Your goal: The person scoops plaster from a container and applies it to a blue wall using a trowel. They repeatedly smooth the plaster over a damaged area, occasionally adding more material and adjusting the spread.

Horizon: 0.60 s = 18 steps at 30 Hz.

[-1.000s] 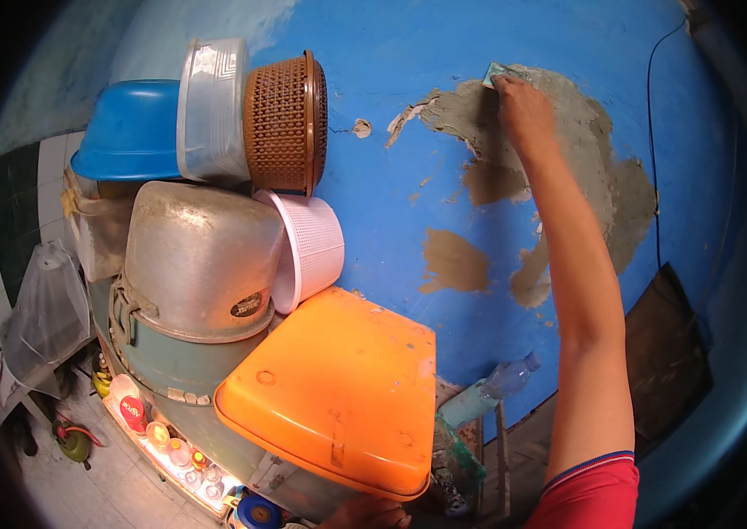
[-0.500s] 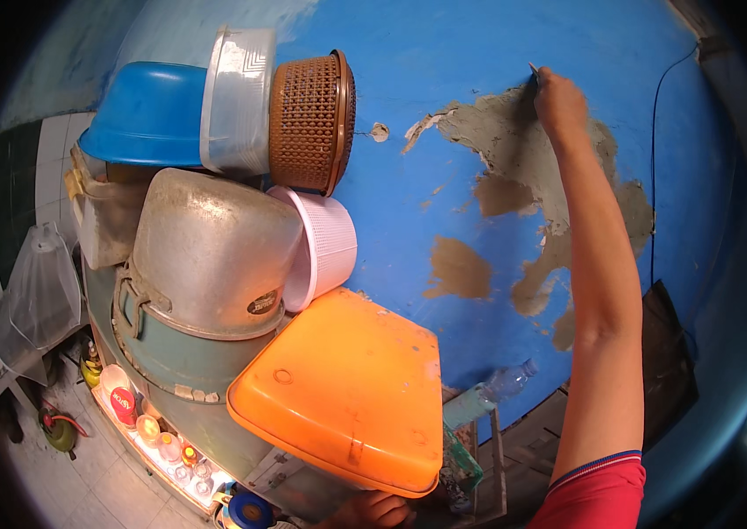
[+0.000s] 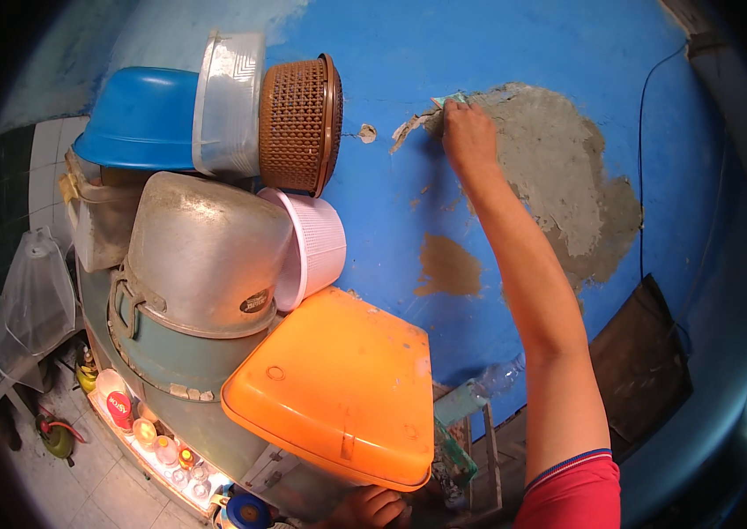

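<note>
My right hand reaches up to the blue wall, fingers pinched round a thin tool that is mostly hidden. Just beyond the fingertips, a pale green paint flake stands at the upper left edge of a bare patch of grey plaster. Torn paint curls along that edge, left of the hand. Low down, in shadow below an orange plastic tub, my left hand has its fingers curled. What it holds, if anything, cannot be made out.
Stacked at left are a blue basin, a clear container, a brown basket, a pink basket and a metal pot. A plastic bottle lies below the wall patch. A black cable hangs at right.
My right hand has moved left and slightly down, from the plaster patch's top edge to its upper left edge. A green paint flake now shows at the fingertips. The left hand stays low.
</note>
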Each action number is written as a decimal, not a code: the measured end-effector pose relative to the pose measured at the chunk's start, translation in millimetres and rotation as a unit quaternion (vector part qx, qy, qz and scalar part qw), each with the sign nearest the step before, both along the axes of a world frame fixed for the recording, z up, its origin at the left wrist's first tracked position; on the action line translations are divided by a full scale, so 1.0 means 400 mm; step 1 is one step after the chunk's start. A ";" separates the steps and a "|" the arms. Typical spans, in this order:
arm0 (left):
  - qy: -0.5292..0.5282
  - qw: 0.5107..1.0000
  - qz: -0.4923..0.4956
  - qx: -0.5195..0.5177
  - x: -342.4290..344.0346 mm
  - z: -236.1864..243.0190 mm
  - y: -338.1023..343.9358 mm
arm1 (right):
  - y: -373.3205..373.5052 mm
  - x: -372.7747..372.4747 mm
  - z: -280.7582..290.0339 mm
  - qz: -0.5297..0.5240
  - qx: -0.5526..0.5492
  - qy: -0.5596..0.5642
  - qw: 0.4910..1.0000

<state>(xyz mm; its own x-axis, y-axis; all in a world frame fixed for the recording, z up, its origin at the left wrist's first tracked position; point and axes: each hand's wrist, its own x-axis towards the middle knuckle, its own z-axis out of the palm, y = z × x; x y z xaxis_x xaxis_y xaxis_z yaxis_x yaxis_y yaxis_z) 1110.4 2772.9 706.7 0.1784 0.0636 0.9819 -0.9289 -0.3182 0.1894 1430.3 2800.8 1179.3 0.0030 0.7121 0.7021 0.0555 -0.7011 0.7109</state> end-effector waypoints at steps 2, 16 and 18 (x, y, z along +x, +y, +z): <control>0.007 1.000 -0.005 0.011 -0.004 -0.004 0.001 | 0.001 -0.014 0.010 0.017 0.015 0.008 1.000; 0.003 1.000 -0.015 -0.007 -0.005 -0.005 -0.006 | -0.057 -0.027 0.175 -0.035 0.071 -0.022 0.997; -0.008 1.000 0.012 -0.026 -0.005 -0.012 -0.010 | -0.023 -0.007 0.103 0.006 0.036 -0.036 0.999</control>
<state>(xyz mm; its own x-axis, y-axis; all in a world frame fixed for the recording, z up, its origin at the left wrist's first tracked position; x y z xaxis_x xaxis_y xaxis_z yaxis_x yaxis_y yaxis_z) 1108.2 2768.7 702.0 0.1608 0.1179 0.9799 -0.9240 -0.3311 0.1915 1427.4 2791.8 1220.5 -0.0574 0.6598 0.7493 0.0140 -0.7499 0.6614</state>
